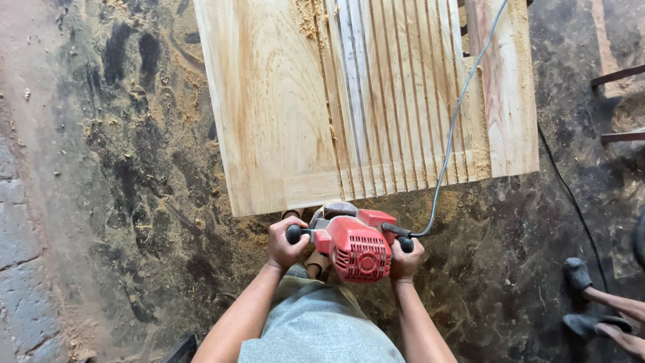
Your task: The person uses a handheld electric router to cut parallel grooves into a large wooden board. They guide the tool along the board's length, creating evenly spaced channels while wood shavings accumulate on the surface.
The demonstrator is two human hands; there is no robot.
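A red electric router (356, 245) sits at the near edge of a pale wooden panel (275, 107). My left hand (284, 243) grips its black left handle. My right hand (406, 259) grips the black right handle. Several parallel grooves (403, 94) run lengthwise down the right half of the panel; the left half is smooth. The tool's grey cord (457, 114) runs from the right handle up across the grooves and off the top edge. Sawdust lies along the first groove near the top.
The panel lies over a dark floor (134, 168) strewn with sawdust. A black cable (571, 195) snakes along the floor at the right. Another person's feet in dark sandals (581, 296) are at the lower right. Wooden and metal pieces lie at the upper right.
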